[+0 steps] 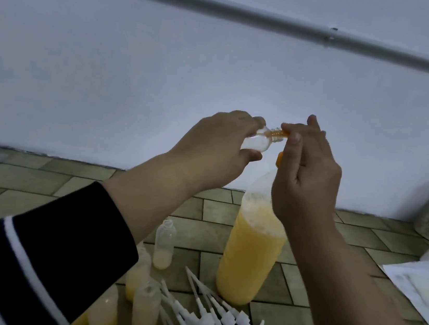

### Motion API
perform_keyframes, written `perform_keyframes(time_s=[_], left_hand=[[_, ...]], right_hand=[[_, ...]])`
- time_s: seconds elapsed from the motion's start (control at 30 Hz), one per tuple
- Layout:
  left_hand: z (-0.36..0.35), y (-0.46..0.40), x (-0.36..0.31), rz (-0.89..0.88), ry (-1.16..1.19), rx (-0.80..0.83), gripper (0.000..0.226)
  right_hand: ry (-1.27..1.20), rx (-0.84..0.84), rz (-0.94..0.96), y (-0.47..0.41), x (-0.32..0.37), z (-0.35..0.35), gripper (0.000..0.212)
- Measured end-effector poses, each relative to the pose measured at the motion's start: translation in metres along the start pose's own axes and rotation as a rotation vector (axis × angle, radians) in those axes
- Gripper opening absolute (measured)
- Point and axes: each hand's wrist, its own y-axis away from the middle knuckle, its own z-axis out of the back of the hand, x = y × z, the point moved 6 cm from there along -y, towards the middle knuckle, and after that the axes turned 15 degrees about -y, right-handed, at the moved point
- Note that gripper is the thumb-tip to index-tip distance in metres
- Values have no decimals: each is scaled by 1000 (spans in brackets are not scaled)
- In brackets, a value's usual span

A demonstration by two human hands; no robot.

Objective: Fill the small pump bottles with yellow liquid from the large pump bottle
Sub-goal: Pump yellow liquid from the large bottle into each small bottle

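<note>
Above the tiled floor (38, 207): a small bottle held sideways against the large bottle's orange nozzle.

At left, filled small bottles (138, 275) stand grouped and uncapped, apparently waiting for the loose white pump tops (211, 320) heaped just beside them; one small bottle behind them (164, 243) holds only a little liquid. The left hand (218, 146), its sleeve (16, 267) dark with white stripes, grips a clear small bottle (73, 119) by its body, tilted with the threaded neck pointing right, probably so the mouth meets the spout. The orange nozzle (280, 161) sits at that neck; whether liquid is flowing cannot be told. The right hand (307, 174), fingers curled, pinches the nozzle tip, seemingly to steady it. Below stands the large pump bottle (247, 256), upright and mostly full of yellow liquid. White paper (423, 288) lies at far right.
</note>
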Motion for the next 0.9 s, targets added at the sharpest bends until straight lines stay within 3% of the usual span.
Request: perform_keyframes(time_s=[0.27,0.5,0.7,0.9], left_hand=[[11,-6,9,-17,-18,25,33],[-2,-1,-1,-7,-30,25,39],[11,-1,3,-7,-39,32,34],[8,0,-4,-10,1,-4,38]], right_hand=[[52,67,-6,-11,10,-1,48],[48,9,-7,3,-5,0,46],[54,74,-7,-7,8,2,49],[52,-11,73,3,4,3,42]])
